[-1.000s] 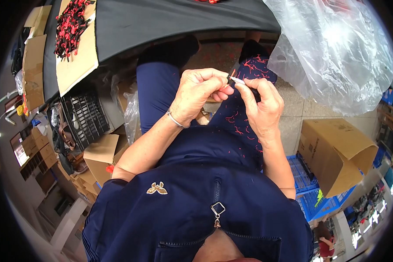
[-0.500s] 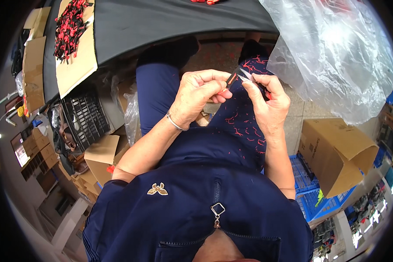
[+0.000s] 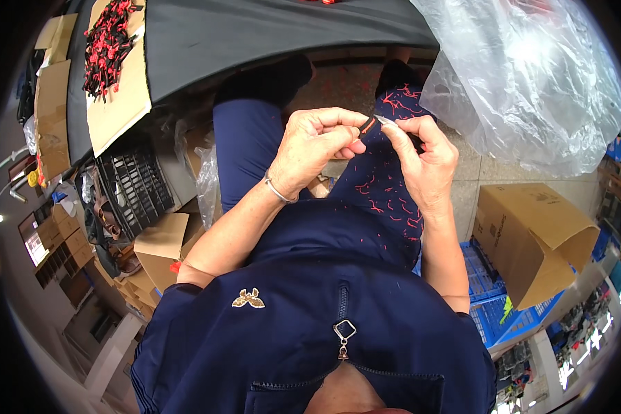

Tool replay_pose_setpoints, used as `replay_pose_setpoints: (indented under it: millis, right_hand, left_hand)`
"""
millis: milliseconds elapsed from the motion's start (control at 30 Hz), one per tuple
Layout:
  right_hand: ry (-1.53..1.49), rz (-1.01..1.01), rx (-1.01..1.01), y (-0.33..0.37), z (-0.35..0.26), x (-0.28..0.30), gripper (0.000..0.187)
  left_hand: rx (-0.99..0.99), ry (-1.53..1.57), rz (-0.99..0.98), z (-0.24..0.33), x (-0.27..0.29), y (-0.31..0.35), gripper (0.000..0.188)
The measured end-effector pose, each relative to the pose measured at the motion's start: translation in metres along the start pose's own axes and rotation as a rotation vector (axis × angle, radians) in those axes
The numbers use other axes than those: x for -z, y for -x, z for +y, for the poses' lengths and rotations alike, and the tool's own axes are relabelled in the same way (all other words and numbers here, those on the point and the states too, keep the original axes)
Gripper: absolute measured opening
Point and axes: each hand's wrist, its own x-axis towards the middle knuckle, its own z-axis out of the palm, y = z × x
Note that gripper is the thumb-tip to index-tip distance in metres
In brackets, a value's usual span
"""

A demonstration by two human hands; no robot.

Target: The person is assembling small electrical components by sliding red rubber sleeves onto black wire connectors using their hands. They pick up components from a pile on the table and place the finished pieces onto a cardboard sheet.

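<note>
Over my lap, my left hand (image 3: pixel 317 146) pinches a small black fabric strap (image 3: pixel 370 126) with a red-orange stripe between thumb and fingertips. Close against the strap's outer end are the metal blades of thread snips (image 3: pixel 385 120), and my right hand (image 3: pixel 426 157) is closed round their handle. Fingers hide most of the snips, and I cannot see exactly where the blades meet the fabric. Red thread scraps (image 3: pixel 386 200) lie scattered on the right leg of my dark blue trousers. A heap of similar black and red pieces (image 3: pixel 110 52) rests on a cardboard sheet (image 3: pixel 121 124) at the upper left.
A black-covered table (image 3: pixel 276 31) spans the far side. Clear plastic sheeting (image 3: pixel 531 83) hangs at the upper right. Right of me, an open cardboard box (image 3: pixel 524 238) stands on a blue plastic crate (image 3: pixel 490 310). To the left are a black crate (image 3: pixel 134 183) and another box (image 3: pixel 162 241).
The snips' blades, spread apart before, have come together at the strap's end. My right hand has shifted slightly toward the strap, while my left hand stays nearly in place.
</note>
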Motion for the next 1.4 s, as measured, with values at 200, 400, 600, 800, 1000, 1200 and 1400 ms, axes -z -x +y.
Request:
replay_pose_setpoints:
  millis: [200,400,600,800,1000,1200,1400]
  right_hand:
    - [0.041,0.006,0.071,0.005,-0.008,0.000,0.020]
    - [0.211,0.028,0.258,0.002,-0.016,-0.003,0.017]
    - [-0.101,0.078,-0.027,0.006,-0.009,-0.011,0.015]
    - [-0.261,0.065,-0.136,0.003,-0.012,-0.014,0.013]
    - [-0.241,0.044,-0.141,-0.001,-0.012,-0.024,0.015]
    - [-0.245,0.056,-0.188,-0.007,-0.009,-0.019,0.016]
    - [-0.250,0.067,-0.182,-0.008,-0.001,-0.021,0.015]
  left_hand:
    - [0.024,0.155,-0.016,-0.006,0.004,-0.006,0.019]
    - [0.015,0.220,-0.058,-0.007,0.009,-0.002,0.017]
    - [-0.084,0.292,0.053,0.018,0.046,0.001,0.017]
    - [-0.702,1.226,-0.011,0.076,0.181,-0.018,0.044]
    - [-0.559,0.084,0.528,0.093,0.128,-0.069,0.035]
    - [-0.911,-1.047,0.694,0.109,0.110,-0.126,0.019]
    - [-0.811,-1.132,0.687,0.111,0.119,-0.130,0.013]
